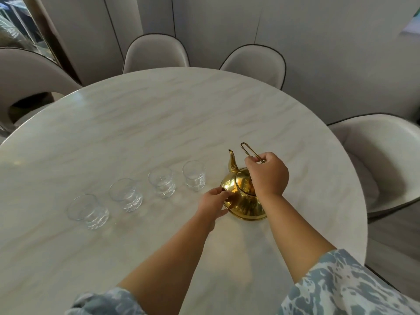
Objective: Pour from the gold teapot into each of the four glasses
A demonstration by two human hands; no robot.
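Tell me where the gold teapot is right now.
In the head view, the gold teapot stands on the marble table, right of the row of four glasses, nearest glass, with the right hand gripping its handle.

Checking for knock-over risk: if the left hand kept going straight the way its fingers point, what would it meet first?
The left hand already touches the round gold metal teapot on its near-left side, so the teapot's body is what it would push into, it seems; depth is hard to judge.

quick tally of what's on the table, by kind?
Clear glasses: 4
Gold teapot: 1
Total: 5
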